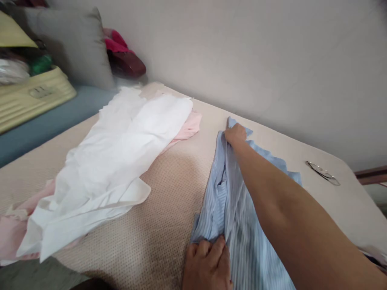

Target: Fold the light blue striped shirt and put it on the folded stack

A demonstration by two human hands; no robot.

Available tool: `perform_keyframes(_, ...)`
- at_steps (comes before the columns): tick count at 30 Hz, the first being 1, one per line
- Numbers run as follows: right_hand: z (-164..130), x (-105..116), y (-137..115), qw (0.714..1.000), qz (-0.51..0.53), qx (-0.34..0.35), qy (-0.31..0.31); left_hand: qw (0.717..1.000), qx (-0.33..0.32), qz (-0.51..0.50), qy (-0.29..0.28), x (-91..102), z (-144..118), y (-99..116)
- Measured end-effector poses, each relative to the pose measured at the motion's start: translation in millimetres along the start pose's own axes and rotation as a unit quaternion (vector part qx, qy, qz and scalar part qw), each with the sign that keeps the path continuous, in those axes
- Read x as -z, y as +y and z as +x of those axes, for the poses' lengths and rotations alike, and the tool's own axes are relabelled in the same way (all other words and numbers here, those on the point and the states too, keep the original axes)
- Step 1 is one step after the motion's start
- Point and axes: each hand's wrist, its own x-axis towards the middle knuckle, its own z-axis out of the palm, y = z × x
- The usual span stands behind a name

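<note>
A blue-and-white striped shirt (pixel 242 213) lies lengthwise in front of me, with one long edge folded over and its cloth loosely creased. My right hand (pixel 236 133) reaches to the far end and is closed on the cloth there; a corner sticks out past the fingers. At the near end, my left hand (pixel 208 261) has its fingers curled onto the folded edge, pinching it. The right forearm covers part of the shirt's right side.
White clothes (pixel 111 157) are piled over pink clothes (pixel 189 125) on the left of the beige bed cover (pixel 169 209). Eyeglasses (pixel 323 173) lie at the right. Beyond are a yellow case (pixel 33 98), a grey cushion (pixel 69 44), a dark red object (pixel 128 64) and the wall (pixel 256 52).
</note>
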Motion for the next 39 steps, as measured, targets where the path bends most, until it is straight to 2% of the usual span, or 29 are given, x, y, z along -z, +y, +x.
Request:
perform_keyframes(4, -12.5, 16.5, 3.6, 0.999, 0.026, 0.039, -0.010, 0.999, -0.004, -0.041, 0.014, 7.0, 0.6, 5.6)
perform_keyframes(7, -55.5, 41.0, 13.9, 0.994, 0.061, 0.094, -0.004, 0.995, 0.002, -0.099, 0.017, 35.3, 5.9, 13.3)
perform_keyframes(8, -79.0, 49.4, 19.0, 0.989, 0.079, 0.122, 0.010, 0.992, 0.015, -0.118, 0.040, 48.2, 8.7, 15.1)
perform_keyframes(10, -137.2, 64.0, 29.5, 0.978, 0.109, 0.176, 0.024, 0.976, 0.075, -0.157, 0.133, 75.5, 15.2, 15.7)
perform_keyframes(12, -203.3, 75.8, 37.6, 0.967, 0.126, 0.221, 0.023, 0.941, 0.166, -0.195, 0.221, 99.3, 21.9, 11.8)
perform_keyframes(13, -236.4, 81.3, 40.4, 0.961, 0.133, 0.240, 0.015, 0.925, 0.207, -0.207, 0.240, 108.5, 24.8, 8.7)
perform_keyframes(15, -298.4, 92.4, 45.0, 0.960, 0.157, 0.232, 0.008, 0.907, 0.255, -0.229, 0.246, 120.8, 28.9, 1.6)
perform_keyframes(17, -352.4, 104.5, 50.9, 0.963, 0.174, 0.204, -0.022, 0.904, 0.263, -0.246, 0.231, 126.7, 30.9, -4.4)
perform_keyframes(20, -416.2, 121.1, 65.1, 0.958, 0.196, 0.185, -0.096, 0.922, 0.244, -0.231, 0.193, 133.1, 35.0, -8.5)
perform_keyframes(22, -445.0, 127.1, 75.1, 0.954, 0.207, 0.180, -0.125, 0.945, 0.232, -0.177, 0.150, 139.8, 43.3, -7.0)
perform_keyframes(26, -466.4, 122.6, 80.9, 0.944, 0.244, 0.164, -0.152, 0.982, 0.189, -0.016, 0.009, 152.4, 79.7, 4.5)
perform_keyframes(29, -461.2, 113.7, 72.8, 0.924, 0.309, 0.143, -0.172, 0.985, 0.132, 0.089, -0.071, 147.8, 111.5, 10.5)
perform_keyframes(33, -448.9, 109.3, 61.8, 0.914, 0.337, 0.140, -0.177, 0.977, 0.111, 0.158, -0.093, 124.8, 134.2, 0.0)
perform_keyframes(39, -442.6, 114.0, 54.7, 0.906, 0.345, 0.167, -0.178, 0.970, 0.170, 0.141, -0.104, 101.4, 138.5, -23.7)
